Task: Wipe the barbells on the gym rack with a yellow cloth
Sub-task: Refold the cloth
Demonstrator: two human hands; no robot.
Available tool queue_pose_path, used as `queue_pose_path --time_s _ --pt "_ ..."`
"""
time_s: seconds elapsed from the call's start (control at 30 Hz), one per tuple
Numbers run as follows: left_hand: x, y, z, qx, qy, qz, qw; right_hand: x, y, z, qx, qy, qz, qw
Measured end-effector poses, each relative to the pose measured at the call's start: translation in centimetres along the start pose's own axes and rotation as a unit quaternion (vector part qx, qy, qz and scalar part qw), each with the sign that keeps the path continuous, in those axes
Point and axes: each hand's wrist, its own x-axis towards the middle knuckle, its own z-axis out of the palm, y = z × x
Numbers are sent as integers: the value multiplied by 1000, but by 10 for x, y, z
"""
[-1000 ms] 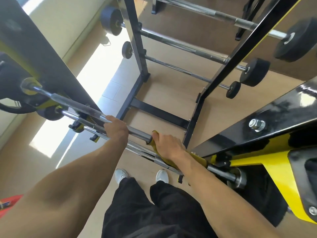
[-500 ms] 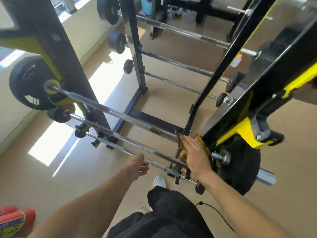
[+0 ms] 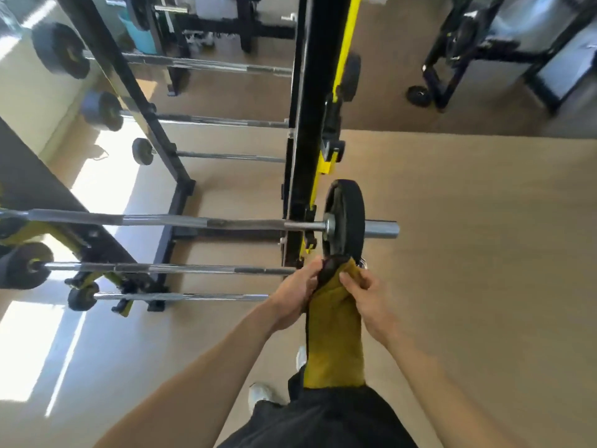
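Since the earlier pictures the right hand (image 3: pixel 366 300) has come off the bar, bringing the yellow cloth (image 3: pixel 334 337) with it, and the left hand (image 3: pixel 295 294), which hung free with nothing in it, now joins it on the cloth. Both hands hold the cloth up in front of the body, off every bar. The left fingers curl round its top left edge, where a dark underside shows; the right thumb and fingers pinch the top right corner.

The cloth hangs long and narrow, its long axis running from the hands down toward the black trousers (image 3: pixel 323 421). Its lower end meets the trousers, and I cannot tell whether it stops there or goes on behind them. Its top edge sits just under the weight plate (image 3: pixel 344 218); whether they touch is unclear.

The nearest barbell (image 3: pixel 155 220) lies level across the gym rack (image 3: pixel 303 130), its left end cut off by the picture edge, its right sleeve sticking out past the plate. Two thinner bars lie below it; their right ends are hidden behind the left hand and the rack upright. One white shoe (image 3: pixel 261 394) shows on the floor; the other is mostly hidden behind the cloth.
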Motion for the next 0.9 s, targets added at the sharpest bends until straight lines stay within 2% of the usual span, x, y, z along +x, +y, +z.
queue_pose_path --time_s 0.07,0.17,0.27,0.43,0.6,0.73,0.9 --pt "3 -7 18 33 -41 -18 998 -12 6 -25 54 31 31 998" --pt "13 -13 47 177 -31 6 984 -23 17 -58 75 92 45 992" --pt "29 -10 79 201 -36 13 979 -22 27 -91 115 135 57 983" --pt "76 -7 140 222 -54 -20 973 -9 31 -166 133 74 86 985" --pt "130 -10 200 253 41 6 967 19 50 -252 93 -42 85 991" --pt "178 -2 236 332 109 13 937 60 48 -304 87 -53 80 992" --pt "233 19 269 313 175 7 933 113 29 -350 60 -37 88 994"
